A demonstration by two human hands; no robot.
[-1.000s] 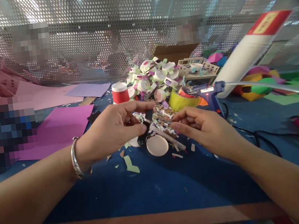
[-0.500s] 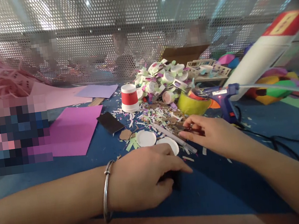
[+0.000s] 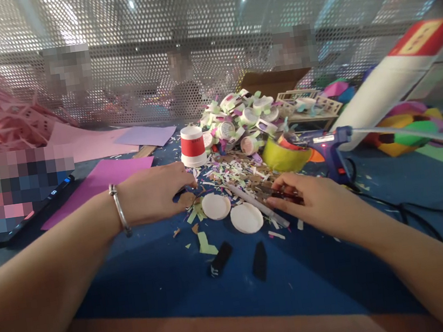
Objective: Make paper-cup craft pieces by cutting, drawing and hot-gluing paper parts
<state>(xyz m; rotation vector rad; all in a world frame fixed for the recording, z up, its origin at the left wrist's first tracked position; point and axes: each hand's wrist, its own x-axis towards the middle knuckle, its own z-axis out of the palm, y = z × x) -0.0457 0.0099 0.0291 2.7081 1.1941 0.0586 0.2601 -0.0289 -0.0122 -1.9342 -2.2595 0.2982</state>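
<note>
My left hand (image 3: pixel 154 194), a silver bangle at its wrist, is over the spot left of the scraps, thumb and fingers curled around the edge of a black card piece (image 3: pixel 179 194) that they mostly hide. My right hand (image 3: pixel 310 193) rests by the scraps, closed on a slim dark-red tool (image 3: pixel 288 196) that looks like scissors, partly covered by the fingers. Between the hands lie two white paper discs (image 3: pixel 216 206) and a pale pen-like stick (image 3: pixel 257 205). Nearer me are two small black strips (image 3: pixel 220 258), one with a pointed end (image 3: pixel 259 261).
A red-and-white paper cup (image 3: pixel 193 147) stands upside down before a heap of decorated cups (image 3: pixel 239 114). A blue glue gun (image 3: pixel 331 149) with its cable is at right, near a yellow-green roll (image 3: pixel 285 155). Magenta paper (image 3: pixel 97 185) lies left. A perforated metal panel (image 3: pixel 133 85) rises behind.
My left hand has moved left and away from me, off the small black strips and onto the black card piece. The right hand has stayed nearly still.
</note>
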